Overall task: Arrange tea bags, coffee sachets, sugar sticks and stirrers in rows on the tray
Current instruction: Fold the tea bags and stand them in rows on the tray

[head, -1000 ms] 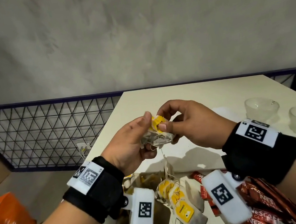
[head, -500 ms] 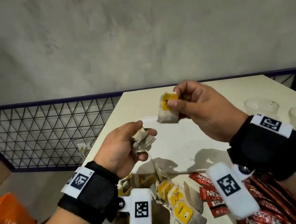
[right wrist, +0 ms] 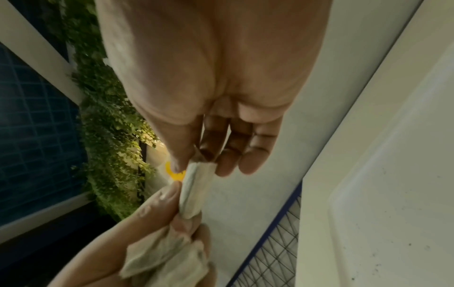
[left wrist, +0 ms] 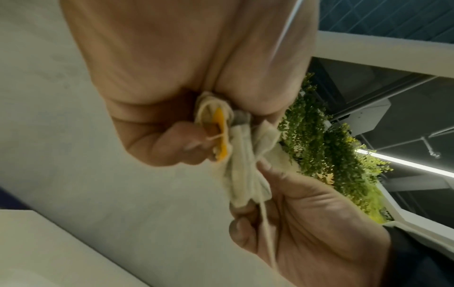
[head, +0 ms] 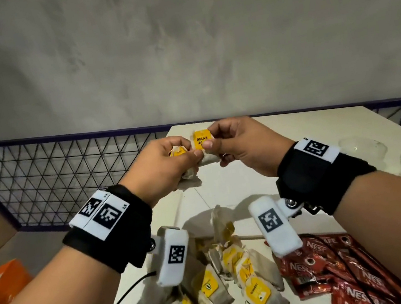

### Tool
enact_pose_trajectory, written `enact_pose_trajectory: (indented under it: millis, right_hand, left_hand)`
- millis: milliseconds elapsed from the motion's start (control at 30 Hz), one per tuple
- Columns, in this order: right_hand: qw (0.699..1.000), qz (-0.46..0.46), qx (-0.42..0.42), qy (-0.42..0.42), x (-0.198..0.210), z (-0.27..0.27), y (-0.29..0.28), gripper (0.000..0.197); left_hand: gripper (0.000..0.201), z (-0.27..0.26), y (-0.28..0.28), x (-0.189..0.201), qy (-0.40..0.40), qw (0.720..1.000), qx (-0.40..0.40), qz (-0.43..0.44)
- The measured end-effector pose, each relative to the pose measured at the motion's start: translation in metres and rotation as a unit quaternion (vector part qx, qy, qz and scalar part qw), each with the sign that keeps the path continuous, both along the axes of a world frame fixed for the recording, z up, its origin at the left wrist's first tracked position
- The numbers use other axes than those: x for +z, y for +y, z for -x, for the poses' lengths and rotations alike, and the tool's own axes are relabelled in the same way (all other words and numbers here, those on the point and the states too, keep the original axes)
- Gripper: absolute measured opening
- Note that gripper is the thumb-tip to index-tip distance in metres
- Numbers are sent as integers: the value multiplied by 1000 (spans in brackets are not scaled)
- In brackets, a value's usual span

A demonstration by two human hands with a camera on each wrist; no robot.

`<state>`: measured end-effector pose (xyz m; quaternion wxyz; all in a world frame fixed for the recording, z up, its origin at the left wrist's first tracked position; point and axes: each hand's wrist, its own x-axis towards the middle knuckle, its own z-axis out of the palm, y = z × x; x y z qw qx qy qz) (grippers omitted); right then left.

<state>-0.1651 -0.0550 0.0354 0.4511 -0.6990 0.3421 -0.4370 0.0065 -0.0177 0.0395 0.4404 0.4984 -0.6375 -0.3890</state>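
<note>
Tea bag with yellow "RELAX" tag (head: 203, 141), pinched between thumb and fingers of right hand (head: 241, 150), held up above the far part of the white table (head: 283, 133). Same bag seen edge-on from the right wrist (right wrist: 194, 188), gripped at its top, other fingers loosely curled beside it. Just left, touching it, a crumpled bunch of tea bags (head: 181, 154) clutched in the curled left hand (head: 159, 166), thumb tip pressed against the right hand's bag. From the left wrist, bunch (left wrist: 236, 170) squeezed in the fist, a yellow tag edge poking out and a string trailing down across the right palm. Below the hands, near edge of the table: loose heap of tea bags (head: 240, 277) with yellow tags, tangled strings. Right of that heap, red Nescafe sachets (head: 331, 273) piled together. Far right, two clear bowls (head: 367, 149), well apart from the hands. Wire mesh fence (head: 53, 175) to the left, grey wall (head: 178, 50) beyond.
</note>
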Motion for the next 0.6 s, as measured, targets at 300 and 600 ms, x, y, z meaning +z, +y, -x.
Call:
enact_pose_trajectory:
  millis: [300,600]
  right_hand:
    - [987,-56,-107,108,-45,-17,-86,17]
    - [970,-103,-148,161,-82,-45,-154,9]
  left_hand:
    - [10,-45,3,-13,-4,998,68,-16]
    - [14,-63,7,-18,23,999,38,-26]
